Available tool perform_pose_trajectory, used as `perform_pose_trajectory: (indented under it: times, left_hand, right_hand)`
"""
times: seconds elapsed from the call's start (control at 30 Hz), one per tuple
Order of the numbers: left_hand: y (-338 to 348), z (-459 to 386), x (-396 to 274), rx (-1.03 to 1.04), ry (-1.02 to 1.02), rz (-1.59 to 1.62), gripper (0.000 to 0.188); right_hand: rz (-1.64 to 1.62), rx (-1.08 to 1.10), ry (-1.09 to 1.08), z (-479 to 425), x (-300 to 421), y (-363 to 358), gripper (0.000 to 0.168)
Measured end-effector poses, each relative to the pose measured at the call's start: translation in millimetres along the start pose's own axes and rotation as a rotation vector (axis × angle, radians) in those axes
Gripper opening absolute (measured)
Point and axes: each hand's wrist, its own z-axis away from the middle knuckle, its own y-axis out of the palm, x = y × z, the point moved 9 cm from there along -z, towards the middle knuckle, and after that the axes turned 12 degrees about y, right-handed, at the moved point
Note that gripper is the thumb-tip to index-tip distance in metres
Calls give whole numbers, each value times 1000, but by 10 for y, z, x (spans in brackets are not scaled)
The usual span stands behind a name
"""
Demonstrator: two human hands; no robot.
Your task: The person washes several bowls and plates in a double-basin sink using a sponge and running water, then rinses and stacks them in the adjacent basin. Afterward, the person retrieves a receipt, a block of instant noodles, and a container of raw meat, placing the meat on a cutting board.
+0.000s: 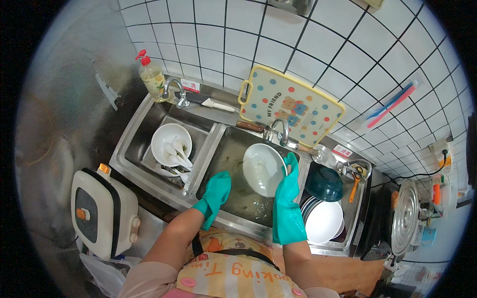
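Both hands wear teal rubber gloves. At the right of the middle sink basin (257, 212), which holds cloudy water with bits in it, my right hand (290, 186) grips the rim of a white bowl (261, 169). The bowl is tilted above the water, and its inside looks wet and shiny. Over the left side of the same basin is my left hand (218, 190), apart from the bowl; its fingers run down to the water, and whether they hold anything is hidden. A curved faucet (282, 130) rises behind the bowl.
White bowls (164, 134) and spoons (179, 147) lie in the left basin. The right basin has a dark green bowl (324, 182), stacked white plates (324, 223) and an orange-handled peeler (354, 190). Behind stand a soap bottle (152, 80), knife (218, 105) and cutting board (274, 89).
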Motion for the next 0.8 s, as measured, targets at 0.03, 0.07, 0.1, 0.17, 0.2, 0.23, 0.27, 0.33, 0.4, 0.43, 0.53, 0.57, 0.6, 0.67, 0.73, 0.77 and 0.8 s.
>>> perform_pose_trajectory:
  times: [0.03,0.07,0.1,0.17,0.2,0.23,0.27,0.33,0.4,0.43,0.53,0.57,0.6,0.67,0.73,0.77,0.8]
  left_hand:
    - [22,-32,-83,83,-303,321,22]
    - [67,44,-219,157,-613,631,23]
    - [-22,-2,-360,130,-612,637,26]
    - [-155,-103,-591,54,-562,659,31]
    - [-224,-170,-715,7,-511,675,34]
    - [-321,-260,-853,-65,-411,697,35]
    - [-410,-342,-949,-136,-311,719,37]
    - [-388,-430,-897,5,-325,531,38]
    - [-437,-509,-915,13,-325,498,38]
    - [-494,-537,-972,-47,-322,563,38]
    - [-597,-604,-969,-167,-367,740,34]
    - [-618,-623,-937,-234,-329,781,32]
    - [-693,-668,-1034,-183,-288,629,30]
    - [-878,-770,-1229,-113,-92,533,26]
    - [-913,-796,-1557,-41,165,566,27]
    - [-999,-780,-1767,-12,274,523,30]
    - [-1085,-766,-1938,6,370,474,34]
  right_hand:
    - [11,4,-22,40,108,9,39]
    - [22,23,-38,91,214,74,39]
    - [40,48,-55,149,311,152,38]
    - [82,91,-81,255,476,270,38]
    - [104,108,-89,315,548,321,38]
    - [124,130,-98,373,609,373,38]
    - [132,156,-113,420,659,423,37]
    - [99,218,-196,522,777,494,37]
    - [82,263,-201,484,722,422,36]
    - [73,280,-206,481,718,374,36]
    - [-10,211,-139,469,645,323,33]
    - [-52,162,-110,448,619,255,32]
    - [-6,97,-137,370,496,77,30]
    - [298,-16,-184,338,389,-47,29]
    - [325,-63,-90,325,46,-286,30]
    - [165,-36,-73,266,-190,-427,31]
    - [149,59,360,365,-313,-368,30]
